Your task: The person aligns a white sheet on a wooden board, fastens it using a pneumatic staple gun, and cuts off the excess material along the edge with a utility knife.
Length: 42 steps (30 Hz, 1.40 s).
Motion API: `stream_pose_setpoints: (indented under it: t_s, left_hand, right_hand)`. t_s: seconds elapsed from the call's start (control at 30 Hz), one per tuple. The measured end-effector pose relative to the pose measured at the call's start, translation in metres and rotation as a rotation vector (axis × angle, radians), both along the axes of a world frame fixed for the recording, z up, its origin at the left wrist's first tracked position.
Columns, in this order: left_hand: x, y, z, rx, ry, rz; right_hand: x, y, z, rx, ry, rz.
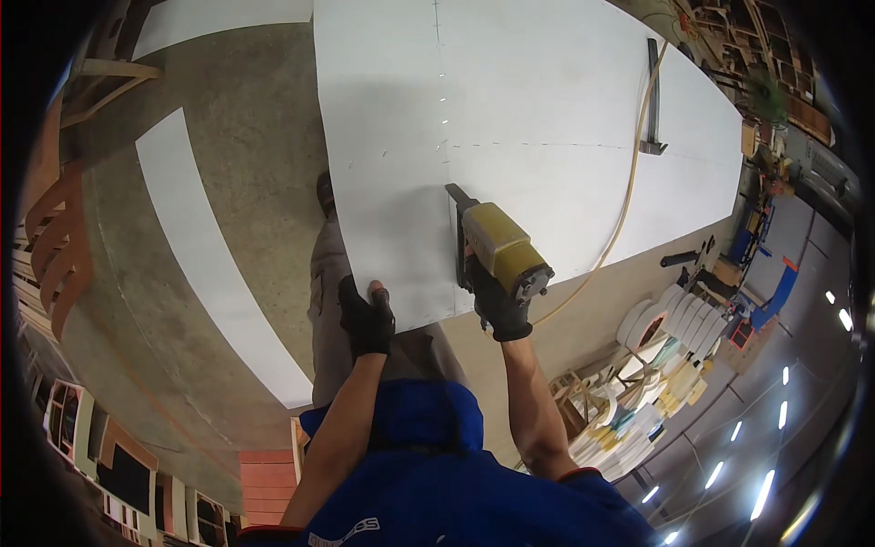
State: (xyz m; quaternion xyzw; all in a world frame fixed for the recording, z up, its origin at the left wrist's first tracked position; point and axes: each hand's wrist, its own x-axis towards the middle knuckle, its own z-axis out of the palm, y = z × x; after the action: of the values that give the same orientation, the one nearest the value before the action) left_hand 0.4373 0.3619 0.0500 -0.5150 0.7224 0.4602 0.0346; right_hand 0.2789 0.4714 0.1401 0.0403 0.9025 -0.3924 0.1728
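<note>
A large white board [392,210] lies before me, with rows of staple-like marks across its surface. My right hand [499,310], in a black glove, is wrapped round the handle of a yellow-topped air stapler [501,242]. The stapler's nose points away from me and is down at the board, near a faint line of marks. At the board's near left corner is my left hand [367,319], also in a black glove with the thumb tip bare. Its thumb lies over the board and the hand grips the edge; some fingers are hidden.
A yellowish air hose [629,182] runs across the board's right side. Beside it lies a dark metal bar clamp [653,100]. On the floor to the left is a long white strip [205,242]. Stacked cut pieces [629,401] stand at the lower right.
</note>
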Motion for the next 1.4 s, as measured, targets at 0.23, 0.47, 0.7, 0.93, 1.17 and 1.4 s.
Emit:
stream_pose_setpoints:
  t_s: [0.23, 0.47, 0.7, 0.93, 1.17, 1.4]
  left_hand:
    - [-0.002, 0.002, 0.006, -0.093, 0.035, -0.019]
    - [-0.003, 0.002, 0.0, -0.081, 0.026, -0.013]
    - [-0.012, 0.003, 0.002, -0.098, 0.035, -0.021]
    - [-0.01, 0.006, -0.005, -0.122, 0.038, -0.024]
    - [-0.014, 0.006, -0.005, -0.122, 0.014, -0.035]
    - [-0.019, 0.006, -0.001, -0.123, 0.027, -0.038]
  right_hand:
    - [0.003, 0.009, -0.004, 0.062, -0.088, 0.033]
    - [0.014, 0.019, -0.002, 0.01, -0.027, 0.144]
    - [0.019, 0.032, -0.009, 0.124, 0.082, 0.264]
    - [0.031, 0.042, -0.017, 0.086, 0.044, 0.148]
    - [0.035, 0.046, -0.011, 0.072, 0.05, 0.17]
    - [0.038, 0.053, -0.01, 0.144, -0.041, 0.244]
